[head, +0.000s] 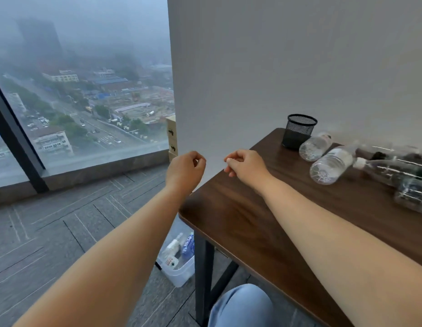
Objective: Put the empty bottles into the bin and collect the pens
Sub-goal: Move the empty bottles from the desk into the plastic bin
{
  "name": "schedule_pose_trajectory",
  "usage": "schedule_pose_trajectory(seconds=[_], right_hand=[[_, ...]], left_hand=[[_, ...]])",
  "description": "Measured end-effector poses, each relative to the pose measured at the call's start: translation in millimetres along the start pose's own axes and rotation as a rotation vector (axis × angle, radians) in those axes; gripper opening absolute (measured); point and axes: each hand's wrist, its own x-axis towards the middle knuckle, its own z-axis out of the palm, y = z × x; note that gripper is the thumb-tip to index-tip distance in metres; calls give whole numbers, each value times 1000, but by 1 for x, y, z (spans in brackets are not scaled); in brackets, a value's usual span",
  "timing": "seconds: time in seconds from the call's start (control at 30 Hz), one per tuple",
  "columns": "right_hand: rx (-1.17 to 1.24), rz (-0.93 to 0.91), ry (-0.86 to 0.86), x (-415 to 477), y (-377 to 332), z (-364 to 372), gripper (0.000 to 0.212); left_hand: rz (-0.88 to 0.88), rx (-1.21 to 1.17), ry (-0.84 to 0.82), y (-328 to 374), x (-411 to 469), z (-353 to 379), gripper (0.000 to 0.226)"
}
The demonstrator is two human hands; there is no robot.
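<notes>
Both arms are stretched out in front, and the left hand (pixel 185 167) hangs in the air off the corner of the dark wooden surface (pixel 240 223), above the grey carpeted floor (pixel 63 232). Its grip is loosely curled, fingertips meeting the thumb, with nothing visible inside. The right hand (pixel 244 165) hovers just over the near-left corner of the surface, fingers curled in the same way, grip holding nothing that can be seen. The two hands are close together but apart. Over to the right, by the white wall (pixel 288 67), a black mesh cup (pixel 298 131) stands upright at the back of the surface. Just beside it lies a clear empty bottle (pixel 315 146) on its side, base toward the camera, and next to that a second clear bottle (pixel 332 165), also lying down. Further right, more clear bottles (pixel 403 175) lie in a blurred cluster at the frame's edge; how many cannot be told. Down on the floor, by the black leg (pixel 203 279) of the surface, sits a translucent bin (pixel 179 272) with a couple of bottles already inside (pixel 181 250). No pens can be made out. A knee in light denim (pixel 240 305) shows at the bottom, and the big window (pixel 82 90) looks over a hazy city.
</notes>
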Motion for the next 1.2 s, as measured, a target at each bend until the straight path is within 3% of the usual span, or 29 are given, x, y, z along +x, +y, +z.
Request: schedule_pose_trajectory(seconds=[0.3,0.53,0.73,0.87,0.93,1.03,1.1,1.2], right_hand=[[-62,107,229,-57,68,-136,14],[-123,191,398,-97,102,-211,12],[-170,226,488,-122,118,-256,13],[-188,247,523,-136,130,-274,12],[-201,255,528,-141,135,-278,12],[-209,242,543,-145,138,-280,12],[-223,228,545,-147,139,-280,12],[-237,210,553,-151,139,-282,12]], left_hand=[[190,-75,-212,110,-34,94,21],[297,-11,-397,173,-37,153,57],[371,158,-443,207,-34,189,72],[349,340,-561,214,-37,204,76],[374,429,-530,216,-44,206,72],[467,488,-274,230,-54,200,62],[485,506,-193,239,-57,196,64],[359,577,-363,239,-58,197,89]])
